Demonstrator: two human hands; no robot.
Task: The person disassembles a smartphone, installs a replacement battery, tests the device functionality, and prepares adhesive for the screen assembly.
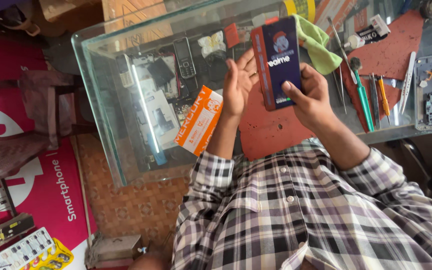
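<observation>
I observed the right hand gripping a dark blue rectangular phone box with a red edge upright above the glass-topped counter. The left hand was open, fingers touching the box's side. A red work mat, a green cloth and a green-handled brush lay on the counter. Patterned brown tiles covered the floor.

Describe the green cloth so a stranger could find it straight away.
Start at the glass counter and go to the red mat. At the mat's edge, beside the phone in the right hand, lies the green cloth: soft, crumpled, unlike the thin tools nearby.
</observation>
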